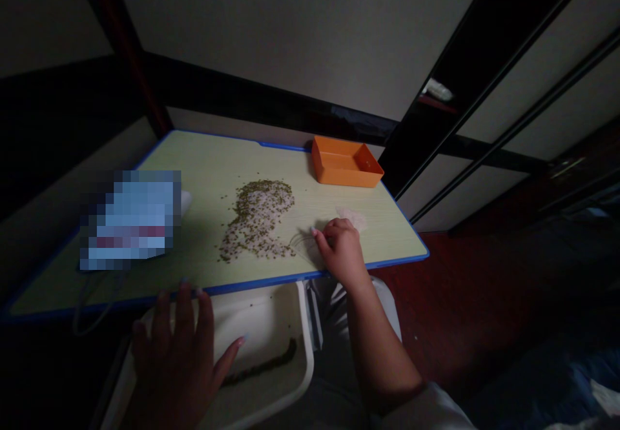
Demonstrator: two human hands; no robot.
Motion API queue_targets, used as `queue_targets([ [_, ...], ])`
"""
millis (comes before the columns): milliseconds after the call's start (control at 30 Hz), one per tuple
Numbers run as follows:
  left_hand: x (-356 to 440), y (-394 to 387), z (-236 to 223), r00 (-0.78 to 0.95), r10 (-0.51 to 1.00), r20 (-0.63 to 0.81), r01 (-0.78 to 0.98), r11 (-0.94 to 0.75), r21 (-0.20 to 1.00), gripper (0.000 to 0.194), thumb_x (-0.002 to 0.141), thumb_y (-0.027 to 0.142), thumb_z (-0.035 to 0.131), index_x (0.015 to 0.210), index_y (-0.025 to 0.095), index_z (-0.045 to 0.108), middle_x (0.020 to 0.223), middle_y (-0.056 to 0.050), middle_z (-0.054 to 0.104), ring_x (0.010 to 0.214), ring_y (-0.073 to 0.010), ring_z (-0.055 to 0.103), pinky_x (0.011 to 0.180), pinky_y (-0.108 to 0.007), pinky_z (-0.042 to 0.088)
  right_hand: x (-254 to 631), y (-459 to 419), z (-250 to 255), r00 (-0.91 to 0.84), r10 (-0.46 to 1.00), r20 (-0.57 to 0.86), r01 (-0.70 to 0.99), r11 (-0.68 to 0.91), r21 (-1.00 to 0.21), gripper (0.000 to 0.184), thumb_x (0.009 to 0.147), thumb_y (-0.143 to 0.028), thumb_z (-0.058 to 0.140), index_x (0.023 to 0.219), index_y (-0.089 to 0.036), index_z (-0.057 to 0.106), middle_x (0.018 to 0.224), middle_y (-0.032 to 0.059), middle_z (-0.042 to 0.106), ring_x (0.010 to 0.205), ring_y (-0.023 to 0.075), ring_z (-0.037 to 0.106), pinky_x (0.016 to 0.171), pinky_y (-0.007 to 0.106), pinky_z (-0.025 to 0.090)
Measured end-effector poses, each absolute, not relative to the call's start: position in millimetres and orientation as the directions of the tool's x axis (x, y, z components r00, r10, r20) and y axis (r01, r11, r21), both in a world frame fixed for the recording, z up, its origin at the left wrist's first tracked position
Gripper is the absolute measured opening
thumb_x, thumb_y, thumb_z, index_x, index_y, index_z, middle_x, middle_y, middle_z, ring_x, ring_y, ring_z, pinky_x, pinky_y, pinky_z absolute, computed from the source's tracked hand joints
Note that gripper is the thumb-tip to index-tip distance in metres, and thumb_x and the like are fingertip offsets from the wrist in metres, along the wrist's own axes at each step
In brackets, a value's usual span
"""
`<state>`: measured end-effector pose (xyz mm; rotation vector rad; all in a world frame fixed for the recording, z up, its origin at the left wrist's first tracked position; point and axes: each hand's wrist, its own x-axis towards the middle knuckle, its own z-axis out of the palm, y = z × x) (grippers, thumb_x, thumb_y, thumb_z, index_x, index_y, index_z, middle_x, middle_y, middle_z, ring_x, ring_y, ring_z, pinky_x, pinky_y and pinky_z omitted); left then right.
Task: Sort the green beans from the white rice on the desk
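Observation:
A pile of small green beans mixed with whitish grains (pixel 259 217) is spread over the middle of the pale table (pixel 208 159). To its right, my right hand (pixel 341 249) rests low over the tabletop with fingers curled; whatever they hold is hidden. Thin grey curved lines (pixel 306 244), perhaps wire or a marking, show beside its thumb. Just beyond the fingers lies a small patch of whitish grains (pixel 352 217). My left hand (pixel 179 346) hovers palm down, fingers spread, above a white basin (pixel 310 346) at the table's near edge. Green beans lie along the basin's bottom.
An orange open box (pixel 346 175) stands at the table's back right corner. On the left is a pixelated, blurred-out object (pixel 133 220) with a cord (pixel 97 320) hanging over the blue table edge. A wall with dark trim rises behind. Dark red floor (pixel 426 301) lies to the right.

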<state>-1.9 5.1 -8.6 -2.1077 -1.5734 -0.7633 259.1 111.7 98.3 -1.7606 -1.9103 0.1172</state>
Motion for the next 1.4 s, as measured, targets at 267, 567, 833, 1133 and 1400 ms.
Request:
queue_targets([
  [267,-3,5,-9,0.215,0.751,0.625,0.960,-0.280,0.006,0.097,0.084,0.045,0.065,0.157,0.007,0.013,0.166,-0.031,0.021,0.160,-0.0410,0.006,0.122,-0.077,0.023,272,116,100,0.090,0.942,0.323,0.938,0.029,-0.344,0.031,0.099,-0.028,0.062,0.070,-0.018,0.070,0.087,0.0097,0.071,0.092,0.0231,0.060,0.082,0.033,0.041],
  [567,-3,5,-11,0.192,0.762,0.619,0.963,-0.268,0.032,0.099,0.084,0.047,0.065,0.158,0.009,0.011,0.167,-0.029,0.018,0.160,-0.0423,0.007,0.121,-0.078,0.025,263,116,102,0.013,0.951,0.310,0.921,0.109,-0.373,0.030,0.098,-0.028,0.064,0.069,-0.019,0.068,0.085,0.0083,0.070,0.091,0.0225,0.060,0.081,0.033,0.041],
  [833,-3,5,-11,0.192,0.743,0.641,0.959,-0.282,0.040,0.098,0.084,0.048,0.064,0.158,0.011,0.011,0.166,-0.028,0.020,0.160,-0.0413,0.008,0.120,-0.079,0.026,253,117,104,-0.018,0.962,0.271,0.914,0.126,-0.386,0.029,0.097,-0.027,0.065,0.069,-0.018,0.068,0.085,0.0079,0.069,0.091,0.0218,0.059,0.082,0.032,0.040],
  [1133,1,4,-11,0.157,0.766,0.623,0.961,-0.264,0.083,0.099,0.084,0.043,0.066,0.159,0.014,0.009,0.165,-0.029,0.023,0.159,-0.0434,0.012,0.120,-0.079,0.026,247,121,104,-0.058,0.957,0.284,0.902,0.172,-0.396,0.031,0.097,-0.029,0.064,0.069,-0.019,0.069,0.084,0.0067,0.068,0.092,0.0217,0.058,0.082,0.033,0.038],
  [1400,-2,4,-8,0.178,0.792,0.585,0.962,-0.264,0.065,0.100,0.085,0.042,0.065,0.159,0.013,0.005,0.165,-0.032,0.022,0.159,-0.0445,0.009,0.118,-0.080,0.028,257,119,104,-0.029,0.956,0.292,0.892,0.157,-0.424,0.031,0.098,-0.028,0.063,0.069,-0.019,0.069,0.085,0.0072,0.069,0.091,0.0211,0.059,0.083,0.033,0.040],
])
